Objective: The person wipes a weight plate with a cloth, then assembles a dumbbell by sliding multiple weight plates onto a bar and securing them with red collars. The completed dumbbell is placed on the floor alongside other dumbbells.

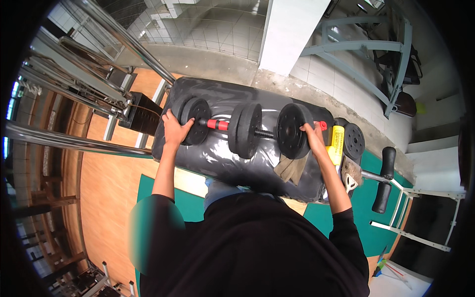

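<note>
Head view: left hand (174, 131), right hand (313, 138), grip apparently around dumbbell plates (290, 132), some fingertips hidden.

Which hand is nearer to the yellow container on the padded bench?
The right hand: it is just left of the yellow container, at the right-end plates. The left hand is at the left-end plates, across the dumbbell from the container.

Presents as a gym, evidenced by dumbbell (246, 130), padded black bench (217, 89) and weight stack (143, 115); appears to include a grey-framed machine (366, 46) at dim upper right.
</note>
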A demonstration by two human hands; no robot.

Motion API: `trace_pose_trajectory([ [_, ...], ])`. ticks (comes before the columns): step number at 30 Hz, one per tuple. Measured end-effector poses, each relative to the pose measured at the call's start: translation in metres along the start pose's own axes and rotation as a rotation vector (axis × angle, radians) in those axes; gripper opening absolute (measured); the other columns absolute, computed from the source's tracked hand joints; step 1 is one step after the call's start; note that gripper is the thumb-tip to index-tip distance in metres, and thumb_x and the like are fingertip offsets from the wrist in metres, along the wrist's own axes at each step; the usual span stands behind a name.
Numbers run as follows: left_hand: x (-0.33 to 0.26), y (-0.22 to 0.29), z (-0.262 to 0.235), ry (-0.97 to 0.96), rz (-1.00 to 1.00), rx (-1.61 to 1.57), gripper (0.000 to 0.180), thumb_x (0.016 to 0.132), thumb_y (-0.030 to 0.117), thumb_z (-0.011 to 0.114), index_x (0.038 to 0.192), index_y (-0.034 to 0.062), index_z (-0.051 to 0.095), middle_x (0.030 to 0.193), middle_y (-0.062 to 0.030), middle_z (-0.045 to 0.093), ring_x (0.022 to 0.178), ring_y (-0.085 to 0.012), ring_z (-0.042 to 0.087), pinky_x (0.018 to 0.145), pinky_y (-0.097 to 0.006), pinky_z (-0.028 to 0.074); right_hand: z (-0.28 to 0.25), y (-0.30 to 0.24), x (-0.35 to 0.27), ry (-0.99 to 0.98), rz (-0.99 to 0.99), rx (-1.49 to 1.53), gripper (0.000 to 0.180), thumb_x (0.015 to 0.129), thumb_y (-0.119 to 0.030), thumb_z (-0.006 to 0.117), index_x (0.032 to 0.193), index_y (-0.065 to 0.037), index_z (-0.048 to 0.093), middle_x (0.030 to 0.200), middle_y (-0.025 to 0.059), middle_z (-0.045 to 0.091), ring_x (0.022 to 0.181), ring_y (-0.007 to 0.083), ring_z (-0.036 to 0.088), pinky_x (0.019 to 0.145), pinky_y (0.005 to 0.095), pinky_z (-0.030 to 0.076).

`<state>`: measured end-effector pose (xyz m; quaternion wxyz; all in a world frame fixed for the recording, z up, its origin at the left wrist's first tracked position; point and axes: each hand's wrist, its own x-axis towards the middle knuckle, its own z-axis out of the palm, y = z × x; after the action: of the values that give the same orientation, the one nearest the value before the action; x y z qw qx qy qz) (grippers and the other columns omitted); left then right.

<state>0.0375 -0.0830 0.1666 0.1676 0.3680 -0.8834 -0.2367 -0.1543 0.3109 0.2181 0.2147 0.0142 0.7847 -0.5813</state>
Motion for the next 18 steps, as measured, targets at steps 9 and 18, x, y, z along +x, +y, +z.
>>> trace_pose_trajectory([
  [9, 0.002, 0.002, -0.002, -0.04, -0.015, -0.027, 0.093, 0.065, 0.033, 0.08, 0.129, -0.012, 0.029, 0.116, -0.0271, 0.041, 0.106, -0.0428, 0.047, 0.09, -0.044, 0.044, 0.064, 0.026, -0.013, 0.15, -0.022, -0.218, 0.055, 0.07, -0.028, 0.068, 0.102, 0.009, 0.043, 0.079, 0.0105, 0.054, 0.072, 0.0177, 0.054, 0.066, 0.0296, 0.045],
  [18, 0.004, 0.004, -0.006, -0.062, -0.008, -0.038, 0.092, 0.066, 0.034, 0.079, 0.128, -0.0118, 0.029, 0.114, -0.0252, 0.041, 0.105, -0.0425, 0.047, 0.083, -0.045, 0.047, 0.098, 0.019, -0.023, 0.248, -0.059, -0.299, 0.047, 0.07, -0.028, 0.071, 0.093, 0.003, 0.044, 0.076, 0.0093, 0.056, 0.066, 0.0167, 0.052, 0.062, 0.0303, 0.044],
])
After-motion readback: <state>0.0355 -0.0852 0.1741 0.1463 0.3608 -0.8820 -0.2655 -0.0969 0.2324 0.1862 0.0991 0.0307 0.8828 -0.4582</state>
